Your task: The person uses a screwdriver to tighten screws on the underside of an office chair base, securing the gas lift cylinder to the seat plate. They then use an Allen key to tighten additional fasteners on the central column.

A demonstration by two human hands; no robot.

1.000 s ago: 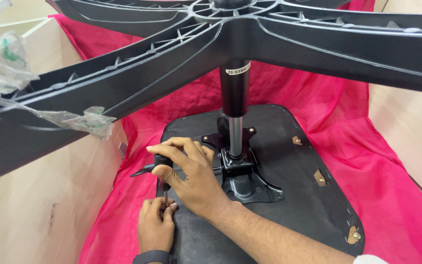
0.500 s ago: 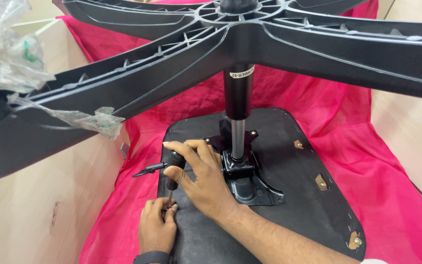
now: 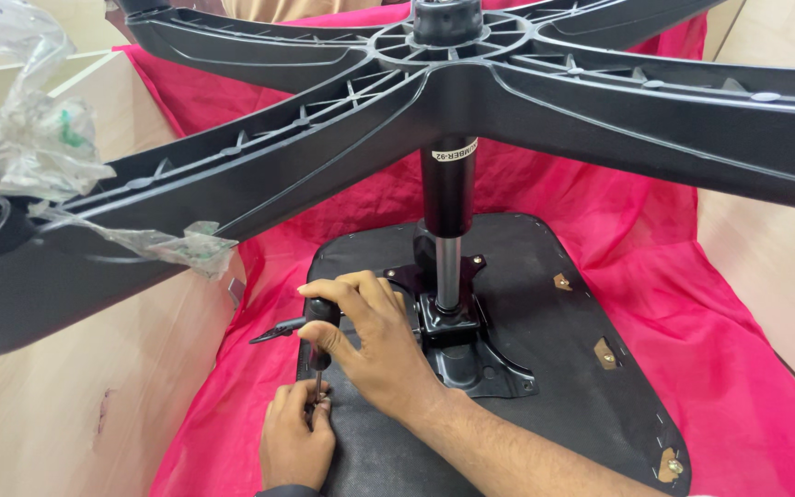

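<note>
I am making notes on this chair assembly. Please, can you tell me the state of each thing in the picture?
Chair seat: upside down on the red cloth.
Star base: mounted on the gas cylinder, legs spread above.
Screwdriver: upright, tip down at the seat's edge.
Right hand: closed on the handle.
Left hand: fingers pinching the shaft.
Plastic wrap: crumpled, hanging on a leg.

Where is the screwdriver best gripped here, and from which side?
Grip the screwdriver by its thick black handle, coming from above: it stands upright, tip down at the seat underside. The right hand wraps the handle so; the left hand steadies the thin shaft.
</note>
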